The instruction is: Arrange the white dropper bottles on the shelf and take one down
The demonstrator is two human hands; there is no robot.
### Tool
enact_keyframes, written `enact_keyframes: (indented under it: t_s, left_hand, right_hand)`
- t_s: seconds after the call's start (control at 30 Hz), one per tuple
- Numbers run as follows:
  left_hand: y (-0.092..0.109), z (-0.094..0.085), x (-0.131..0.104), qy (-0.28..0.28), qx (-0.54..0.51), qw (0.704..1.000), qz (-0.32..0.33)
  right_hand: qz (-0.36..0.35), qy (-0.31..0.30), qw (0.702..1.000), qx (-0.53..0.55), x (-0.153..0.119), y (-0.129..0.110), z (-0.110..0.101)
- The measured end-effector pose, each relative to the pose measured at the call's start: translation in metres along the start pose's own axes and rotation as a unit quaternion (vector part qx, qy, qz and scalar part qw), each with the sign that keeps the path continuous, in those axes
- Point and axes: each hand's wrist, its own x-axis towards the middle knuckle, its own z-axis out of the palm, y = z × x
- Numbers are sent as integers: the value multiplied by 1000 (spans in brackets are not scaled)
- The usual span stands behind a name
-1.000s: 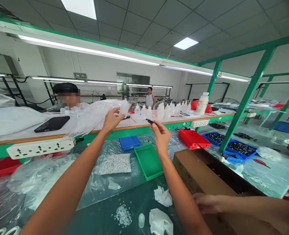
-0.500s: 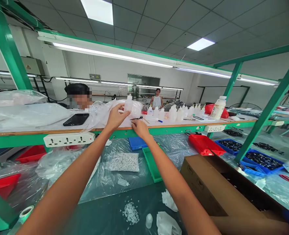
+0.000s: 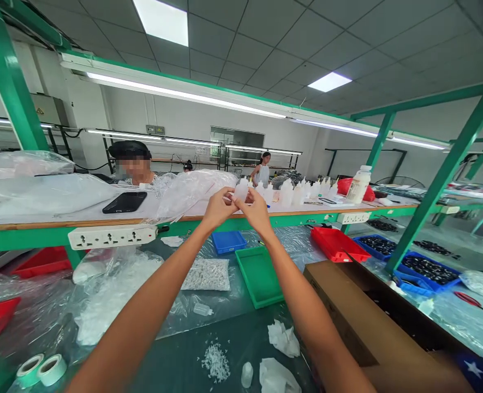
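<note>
— What are the hands doing up there?

— Both are raised over the far shelf. The left hand (image 3: 218,206) and right hand (image 3: 256,209) meet, fingers pinched around a small translucent white plastic bottle (image 3: 241,190) held between them at shelf height. Whether the right fingers hold a cap or nozzle, I cannot tell.

— How far along is the work?

— By my reckoning, partway. A row of similar white squeeze bottles (image 3: 298,191) stands upright on the far wooden shelf (image 3: 40,224), right of the hands. One loose little bottle (image 3: 202,309) lies on its side on the clear plastic sheet below, and another stands at the near edge (image 3: 246,375), beside a scatter of small white bits (image 3: 215,361).

— And the materials?

— Soft, cloudy plastic for the bottles; a crinkled clear bag of white pieces (image 3: 207,274); a rigid green plastic tray (image 3: 261,275) just right of it; crumpled white tissue (image 3: 284,339); an open brown cardboard box (image 3: 364,322) near right.
</note>
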Motion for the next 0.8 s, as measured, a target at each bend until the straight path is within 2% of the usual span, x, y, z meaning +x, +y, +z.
enact_keyframes:
  t_s: [0.1, 0.2, 0.33, 0.43, 0.57, 0.8]
  left_hand:
    - [-3, 11, 9, -46, 43, 998, 22]
    - [-10, 16, 21, -63, 125, 990, 31]
    - [-16, 29, 40, -69, 256, 964, 27]
    - [-16, 46, 53, -91, 334, 938, 27]
    - [-16, 67, 64, -116, 407, 906, 20]
    - [-25, 78, 74, -123, 468, 875, 10]
  right_hand:
    - [38, 73, 993, -79, 11, 13, -25]
    - [87, 135, 974, -162, 24, 34, -58]
    - [141, 144, 958, -206, 32, 60, -90]
    - [168, 131, 950, -229, 30, 75, -95]
    - [168, 84, 951, -245, 29, 87, -88]
    - [136, 52, 954, -262, 32, 93, -81]
